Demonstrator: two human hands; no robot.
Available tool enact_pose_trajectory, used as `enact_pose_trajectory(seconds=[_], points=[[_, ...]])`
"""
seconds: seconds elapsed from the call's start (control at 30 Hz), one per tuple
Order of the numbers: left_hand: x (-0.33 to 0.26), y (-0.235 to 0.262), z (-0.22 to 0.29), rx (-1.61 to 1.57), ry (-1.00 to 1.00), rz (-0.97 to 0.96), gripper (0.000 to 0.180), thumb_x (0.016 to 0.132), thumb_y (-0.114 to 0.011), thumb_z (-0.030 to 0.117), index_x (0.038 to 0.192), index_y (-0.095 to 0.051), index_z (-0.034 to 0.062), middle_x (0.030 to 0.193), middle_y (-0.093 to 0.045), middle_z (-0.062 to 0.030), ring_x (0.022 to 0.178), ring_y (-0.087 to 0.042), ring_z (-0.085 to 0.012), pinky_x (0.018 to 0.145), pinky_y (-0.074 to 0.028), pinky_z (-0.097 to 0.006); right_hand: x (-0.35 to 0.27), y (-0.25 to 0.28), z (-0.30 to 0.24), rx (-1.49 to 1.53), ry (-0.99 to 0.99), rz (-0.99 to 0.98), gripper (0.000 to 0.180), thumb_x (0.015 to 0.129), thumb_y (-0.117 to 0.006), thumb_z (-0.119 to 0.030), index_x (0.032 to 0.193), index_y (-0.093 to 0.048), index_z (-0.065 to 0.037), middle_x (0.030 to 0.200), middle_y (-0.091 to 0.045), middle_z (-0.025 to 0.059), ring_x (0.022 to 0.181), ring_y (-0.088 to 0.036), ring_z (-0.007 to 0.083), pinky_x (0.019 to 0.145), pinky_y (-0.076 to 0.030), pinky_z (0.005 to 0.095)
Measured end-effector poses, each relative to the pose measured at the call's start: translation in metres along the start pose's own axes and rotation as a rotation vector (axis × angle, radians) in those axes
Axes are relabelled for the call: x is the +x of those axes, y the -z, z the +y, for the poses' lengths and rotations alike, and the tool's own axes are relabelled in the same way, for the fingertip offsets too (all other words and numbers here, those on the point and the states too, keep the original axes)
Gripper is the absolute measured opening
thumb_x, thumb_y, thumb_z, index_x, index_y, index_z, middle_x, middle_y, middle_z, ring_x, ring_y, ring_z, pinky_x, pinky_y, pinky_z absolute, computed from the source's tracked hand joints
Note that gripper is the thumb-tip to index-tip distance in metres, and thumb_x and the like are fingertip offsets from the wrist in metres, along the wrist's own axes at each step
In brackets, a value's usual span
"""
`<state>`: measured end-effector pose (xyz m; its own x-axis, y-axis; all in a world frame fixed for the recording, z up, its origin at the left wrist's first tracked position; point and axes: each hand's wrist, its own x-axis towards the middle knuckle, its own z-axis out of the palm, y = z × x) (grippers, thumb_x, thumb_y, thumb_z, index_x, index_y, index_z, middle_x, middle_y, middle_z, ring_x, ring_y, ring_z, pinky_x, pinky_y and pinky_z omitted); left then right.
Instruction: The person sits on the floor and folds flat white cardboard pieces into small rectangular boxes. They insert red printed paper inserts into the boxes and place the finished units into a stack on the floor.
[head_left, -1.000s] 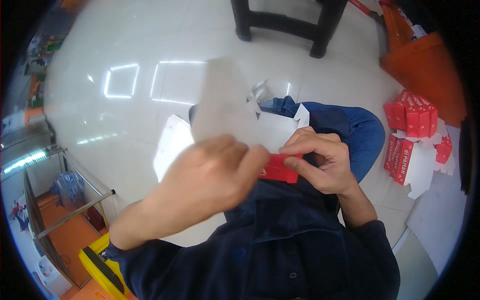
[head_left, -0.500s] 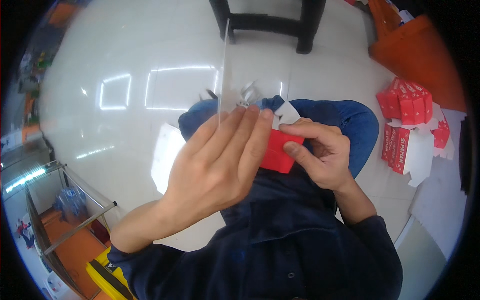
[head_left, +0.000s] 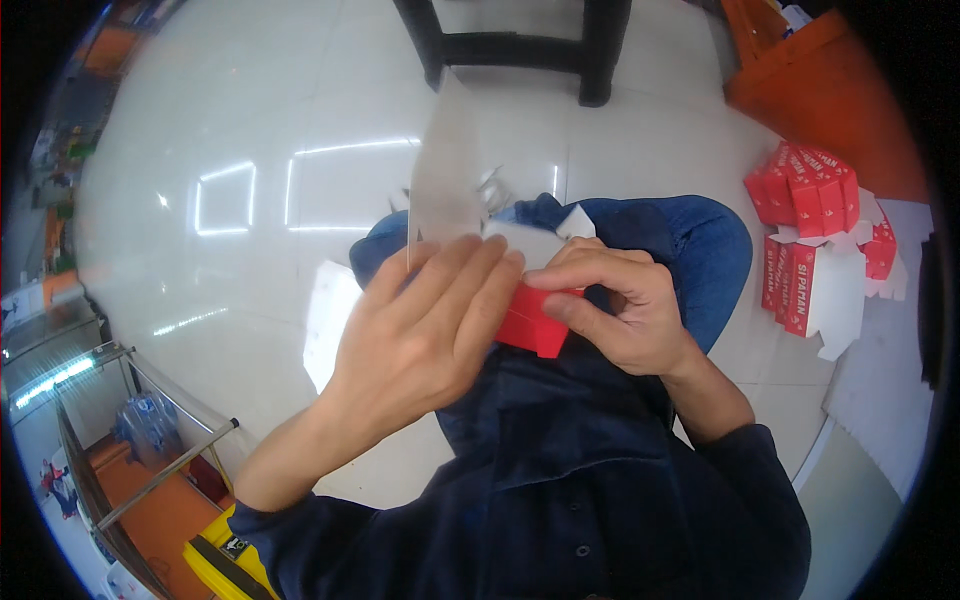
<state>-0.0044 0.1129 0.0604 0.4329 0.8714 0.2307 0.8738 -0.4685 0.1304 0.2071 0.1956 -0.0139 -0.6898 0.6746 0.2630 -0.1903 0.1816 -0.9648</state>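
A red cardboard box (head_left: 527, 328), partly folded, is held over my lap between both hands. One long white panel (head_left: 446, 165) of it stands up past my left fingers, and a white flap (head_left: 525, 243) shows between the hands. My left hand (head_left: 425, 320) lies along the box's left side, its fingers together and bent over the edge; its thumb is hidden. With thumb and forefinger, my right hand (head_left: 620, 305) pinches the box's red right end. The box's underside is out of sight.
Several red-and-white boxes (head_left: 810, 190) are piled on the floor at right, beside an orange container (head_left: 830, 100). A white cardboard piece (head_left: 330, 318) lies by my left knee. Black stool legs (head_left: 515, 48) stand ahead. At lower left are a metal-framed rack (head_left: 165, 465) and a yellow case (head_left: 228, 555).
The box has shifted slightly left and toward me. Its white panel has turned from edge-on to show its broad face. My left fingers have bent more over the box; the right hand keeps its pinch.
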Motion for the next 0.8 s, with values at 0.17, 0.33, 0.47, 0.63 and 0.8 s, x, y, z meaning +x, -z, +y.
enact_pose_trajectory(seconds=[0.17, 0.33, 0.47, 0.63, 0.8], points=[[0.000, 0.003, -0.001, -0.067, 0.018, -0.024, 0.042, 0.079, -0.069, 0.005, 0.119, -0.065, -0.0039, 0.118, -0.069, -0.0156, 0.107, -0.067, -0.0289, 0.094, -0.050, -0.039, 0.004, 0.001, -0.004, -0.108, -0.001, -0.025, 0.019, 0.090, -0.072, 0.001, 0.108, -0.076, -0.001, 0.098, -0.075, 0.0144, 0.086, -0.069, 0.0232, 0.078, -0.051, 0.0319], [-0.017, 0.006, -0.014, -0.358, 0.363, -0.142, 0.065, 0.068, -0.082, 0.002, 0.129, -0.060, -0.0012, 0.119, -0.068, -0.0118, 0.112, -0.067, -0.0292, 0.091, -0.052, -0.039, -0.009, 0.028, 0.008, -0.268, 0.050, 0.255, 0.050, 0.091, -0.078, -0.028, 0.130, -0.063, 0.000, 0.123, -0.068, 0.0149, 0.118, -0.063, 0.0285, 0.103, -0.047, 0.0385], [-0.064, -0.044, -0.028, -0.923, 0.570, 0.213, 0.064, 0.080, -0.089, 0.014, 0.132, -0.056, -0.0033, 0.124, -0.069, -0.0161, 0.112, -0.069, -0.0250, 0.095, -0.056, -0.038, -0.029, 0.090, 0.030, -0.055, -0.037, 0.398, 0.086, 0.080, -0.087, -0.044, 0.142, -0.050, 0.003, 0.149, -0.050, 0.0161, 0.143, -0.043, 0.0287, 0.121, -0.025, 0.0432], [-0.080, -0.120, -0.003, -1.305, 0.796, 0.168, 0.056, 0.081, -0.089, 0.009, 0.128, -0.060, -0.0020, 0.114, -0.073, -0.0128, 0.106, -0.070, -0.0210, 0.093, -0.056, -0.035, -0.033, 0.122, -0.008, -0.403, -0.089, 0.129, 0.028, 0.082, -0.086, -0.029, 0.099, -0.075, -0.010, 0.142, -0.062, 0.0122, 0.143, -0.046, 0.0322, 0.123, -0.025, 0.0470], [-0.052, -0.119, -0.015, -1.158, 0.689, 0.273, 0.114, 0.078, -0.088, 0.027, 0.162, -0.015, 0.0024, 0.164, -0.024, -0.0205, 0.150, -0.032, -0.0310, 0.122, -0.027, -0.050, -0.035, 0.119, -0.056, -0.647, -0.148, -0.369, 0.009, 0.087, -0.080, -0.012, 0.089, -0.073, -0.007, 0.111, -0.073, 0.0110, 0.108, -0.067, 0.0305, 0.103, -0.046, 0.0490]])
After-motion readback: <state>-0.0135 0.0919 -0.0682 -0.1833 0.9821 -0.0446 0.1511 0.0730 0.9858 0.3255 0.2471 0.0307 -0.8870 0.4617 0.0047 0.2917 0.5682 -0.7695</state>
